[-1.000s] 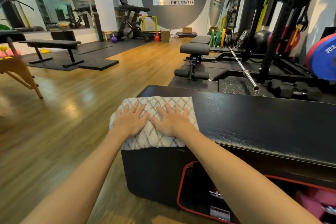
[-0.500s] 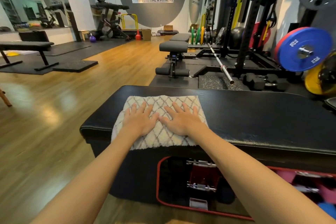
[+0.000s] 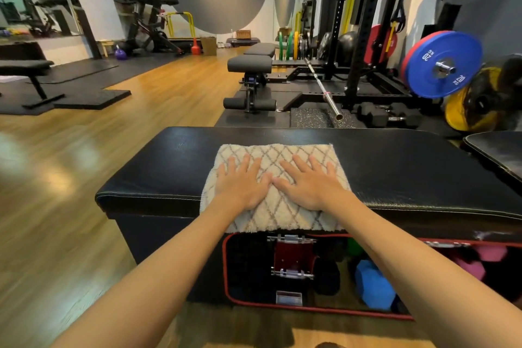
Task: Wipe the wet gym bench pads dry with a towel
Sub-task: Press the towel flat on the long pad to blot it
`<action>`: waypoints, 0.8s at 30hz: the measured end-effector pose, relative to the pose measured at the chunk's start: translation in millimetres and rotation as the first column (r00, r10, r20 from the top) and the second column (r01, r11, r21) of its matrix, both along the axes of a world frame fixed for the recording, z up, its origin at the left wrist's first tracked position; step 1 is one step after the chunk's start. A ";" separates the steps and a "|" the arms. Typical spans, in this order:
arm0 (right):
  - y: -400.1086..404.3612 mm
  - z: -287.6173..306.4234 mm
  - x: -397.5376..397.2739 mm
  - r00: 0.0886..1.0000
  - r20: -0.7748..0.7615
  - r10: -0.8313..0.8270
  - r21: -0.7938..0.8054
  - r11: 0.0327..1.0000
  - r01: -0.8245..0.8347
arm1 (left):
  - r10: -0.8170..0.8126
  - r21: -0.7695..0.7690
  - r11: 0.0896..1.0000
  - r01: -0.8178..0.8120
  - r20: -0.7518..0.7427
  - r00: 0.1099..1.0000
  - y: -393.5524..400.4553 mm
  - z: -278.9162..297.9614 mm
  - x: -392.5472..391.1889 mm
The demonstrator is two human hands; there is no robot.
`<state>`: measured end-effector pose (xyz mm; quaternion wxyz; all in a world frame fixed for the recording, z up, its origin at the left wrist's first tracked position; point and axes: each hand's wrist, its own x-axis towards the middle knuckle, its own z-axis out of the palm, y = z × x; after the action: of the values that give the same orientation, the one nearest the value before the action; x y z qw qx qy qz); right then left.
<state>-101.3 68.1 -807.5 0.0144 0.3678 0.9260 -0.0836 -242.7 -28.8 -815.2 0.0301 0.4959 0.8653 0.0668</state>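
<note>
A long black gym bench pad (image 3: 409,167) runs across in front of me. On it lies a cream towel (image 3: 278,217) with a grey diamond pattern, its near edge hanging over the pad's front. My left hand (image 3: 240,183) and my right hand (image 3: 308,182) press flat on the towel side by side, fingers spread and thumbs touching. Neither hand grips the cloth. The pad's front edge to the right of the towel glistens.
Under the pad, a red-trimmed opening (image 3: 310,309) holds blue and pink dumbbells. A second black pad (image 3: 497,152) adjoins at the right. Beyond are an adjustable bench (image 3: 250,65), a barbell (image 3: 324,90), a rack with plates (image 3: 443,65) and wooden floor to the left.
Both hands have slid the towel to the right along the pad, from its left end towards the middle. My view has shifted right with them.
</note>
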 end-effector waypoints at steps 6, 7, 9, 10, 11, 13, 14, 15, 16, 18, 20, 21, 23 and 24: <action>11.2 1.3 -8.8 1.000 0.018 0.001 -0.010 1.000 -0.001 | -0.004 -0.026 1.000 0.005 0.014 1.000 12.2 -0.1 -11.7; 15.9 1.7 -10.8 1.000 0.019 0.002 -0.017 1.000 -0.001 | -0.003 -0.026 1.000 0.003 0.018 1.000 16.1 -0.2 -13.6; 26.4 2.2 -15.5 1.000 0.013 -0.002 -0.029 1.000 0.002 | -0.001 -0.026 1.000 0.002 0.024 1.000 24.7 0.5 -17.6; 31.3 2.3 -18.1 1.000 0.009 -0.007 -0.029 1.000 0.007 | -0.002 -0.027 1.000 0.002 0.023 1.000 29.7 1.1 -20.1; 36.2 2.8 -21.3 1.000 0.008 -0.009 -0.027 1.000 0.009 | -0.001 -0.029 1.000 0.002 0.021 1.000 34.8 1.8 -23.3; 45.2 3.1 -28.0 1.000 0.009 -0.008 -0.034 0.999 0.008 | 0.002 -0.035 0.999 -0.001 0.020 1.000 44.3 2.2 -29.7; 50.2 2.6 -31.7 1.000 0.009 -0.007 -0.034 0.999 0.007 | 0.006 -0.035 0.999 -0.005 0.019 1.000 49.6 2.2 -33.5; 55.7 2.6 -36.0 1.000 0.007 -0.005 -0.034 0.999 0.005 | 0.011 -0.035 0.999 -0.010 0.015 1.000 55.7 2.2 -37.9; 61.5 2.9 -40.3 1.000 0.006 -0.002 -0.036 0.999 0.003 | 0.016 -0.036 0.999 -0.015 0.010 1.000 62.1 2.6 -42.9; 72.9 3.6 -49.3 1.000 0.004 0.001 -0.046 0.999 -0.001 | 0.025 -0.040 0.999 -0.026 -0.004 1.000 73.2 2.8 -51.6; 82.1 3.4 -57.8 1.000 0.011 0.003 -0.055 0.998 -0.002 | 0.033 -0.046 0.998 -0.033 -0.012 0.999 81.8 2.1 -57.4; 86.4 3.1 -62.0 1.000 0.014 0.002 -0.054 0.999 -0.001 | 0.032 -0.051 0.998 -0.033 -0.012 0.999 86.0 2.1 -61.4; 93.9 3.0 -69.9 1.000 0.016 -0.006 -0.053 0.999 0.007 | 0.031 -0.057 0.998 -0.031 -0.008 0.999 95.6 2.6 -71.1; 98.0 3.0 -74.0 1.000 0.016 -0.012 -0.053 0.999 0.013 | 0.029 -0.059 0.998 -0.029 -0.008 1.000 100.5 2.8 -76.3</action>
<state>-175.3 166.1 -804.5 0.0307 0.3736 0.9211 -0.1053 -319.0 71.7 -812.4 0.0406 0.4824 0.8741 0.0396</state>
